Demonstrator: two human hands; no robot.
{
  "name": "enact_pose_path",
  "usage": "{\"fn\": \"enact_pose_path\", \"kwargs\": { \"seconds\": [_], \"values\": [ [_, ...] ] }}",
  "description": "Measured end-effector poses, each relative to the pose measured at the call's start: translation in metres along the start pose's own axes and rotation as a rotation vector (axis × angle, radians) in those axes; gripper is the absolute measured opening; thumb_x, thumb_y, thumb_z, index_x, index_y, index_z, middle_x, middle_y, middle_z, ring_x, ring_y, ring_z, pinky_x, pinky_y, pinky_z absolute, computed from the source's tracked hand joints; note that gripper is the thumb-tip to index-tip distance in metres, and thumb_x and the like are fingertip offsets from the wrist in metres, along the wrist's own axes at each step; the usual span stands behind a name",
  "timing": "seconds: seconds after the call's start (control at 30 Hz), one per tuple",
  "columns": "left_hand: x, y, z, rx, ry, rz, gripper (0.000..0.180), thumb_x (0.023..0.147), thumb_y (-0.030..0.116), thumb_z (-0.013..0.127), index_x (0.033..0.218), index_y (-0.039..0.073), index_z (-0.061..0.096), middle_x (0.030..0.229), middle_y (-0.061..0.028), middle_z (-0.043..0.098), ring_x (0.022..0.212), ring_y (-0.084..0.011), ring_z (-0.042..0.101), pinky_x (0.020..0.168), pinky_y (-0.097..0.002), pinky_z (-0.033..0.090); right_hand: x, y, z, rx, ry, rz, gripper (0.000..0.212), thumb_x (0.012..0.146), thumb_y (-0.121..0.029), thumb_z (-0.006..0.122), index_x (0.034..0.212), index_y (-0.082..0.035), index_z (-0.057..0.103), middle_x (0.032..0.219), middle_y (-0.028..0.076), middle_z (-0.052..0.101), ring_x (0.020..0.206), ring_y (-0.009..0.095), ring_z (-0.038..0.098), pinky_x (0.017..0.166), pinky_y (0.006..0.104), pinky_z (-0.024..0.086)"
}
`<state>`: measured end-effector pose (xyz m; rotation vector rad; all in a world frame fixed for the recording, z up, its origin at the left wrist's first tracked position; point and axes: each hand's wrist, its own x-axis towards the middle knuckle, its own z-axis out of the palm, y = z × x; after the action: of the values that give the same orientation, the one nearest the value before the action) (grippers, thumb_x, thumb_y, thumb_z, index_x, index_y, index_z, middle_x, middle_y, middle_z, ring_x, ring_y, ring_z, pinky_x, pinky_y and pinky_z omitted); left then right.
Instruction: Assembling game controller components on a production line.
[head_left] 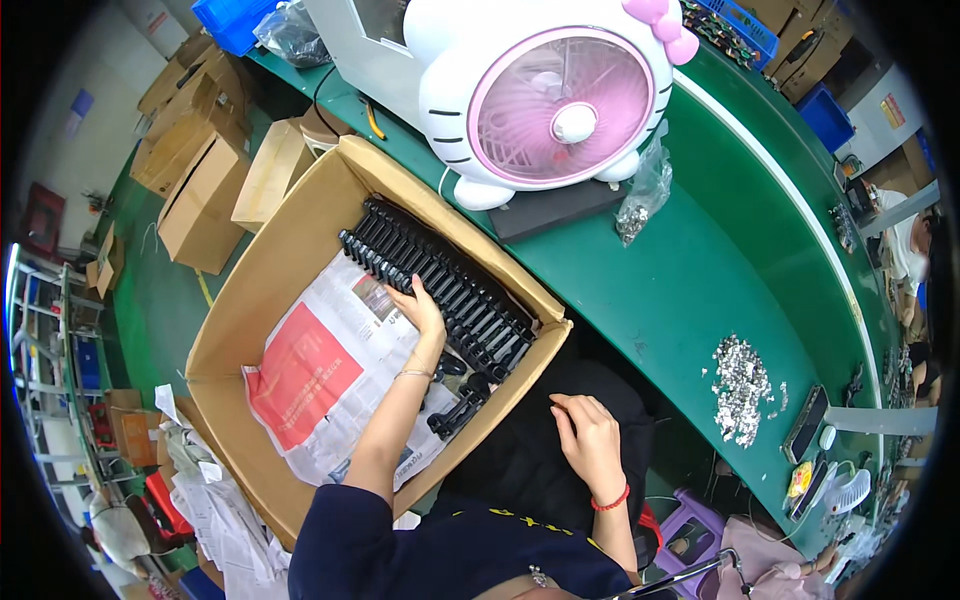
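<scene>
My left hand [423, 312] reaches into a cardboard box [222, 345], its fingers stretched out and apart against the side of a row of black plastic parts [455, 285]. These parts stand packed side by side along the box's right wall. A few more loose black parts [462, 408] lie at the near end of the row. Printed newspaper [315, 375] lines the box floor. Over my lap, outside the box, my right hand [590, 440] hangs with its fingers loosely bent and thumb apart; nothing shows in it.
A pink and white fan [570, 115] stands on the green workbench [640, 300], beside a clear bag [645, 195] of small parts. Small silvery pieces [740, 390] lie piled farther right. Other cartons [205, 205] crowd the left, and a purple stool [690, 540] is at lower right.
</scene>
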<state>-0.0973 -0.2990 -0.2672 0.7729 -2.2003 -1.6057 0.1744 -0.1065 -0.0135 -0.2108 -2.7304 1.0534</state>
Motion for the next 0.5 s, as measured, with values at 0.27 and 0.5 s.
{"fn": "enact_pose_path", "kwargs": {
  "seconds": [0.27,0.5],
  "values": [
    [-0.06,-0.033,-0.032,-0.137,-0.153,-0.099,0.078,0.1,0.031,0.06,0.156,-0.008,0.022,0.162,-0.025,0.027,0.15,-0.0355,0.025,0.124,-0.0404,0.015,-0.008,0.002,-0.003,0.013,0.017,0.004,0.012,0.088,-0.004,0.071,0.099,-0.001,0.071,0.089,0.012,0.07,0.081,0.031,0.067,0.074,0.0384,0.054],
    [-0.093,-0.004,-0.024,-0.314,-0.126,-0.114,0.079,0.098,0.031,0.064,0.154,-0.009,0.025,0.159,-0.0291,0.027,0.148,-0.0392,0.026,0.123,-0.0414,0.018,-0.01,0.01,-0.009,0.005,0.055,0.015,0.01,0.088,-0.005,0.069,0.098,-0.002,0.07,0.088,0.012,0.069,0.081,0.03,0.067,0.073,0.0387,0.053]
  ]
}}
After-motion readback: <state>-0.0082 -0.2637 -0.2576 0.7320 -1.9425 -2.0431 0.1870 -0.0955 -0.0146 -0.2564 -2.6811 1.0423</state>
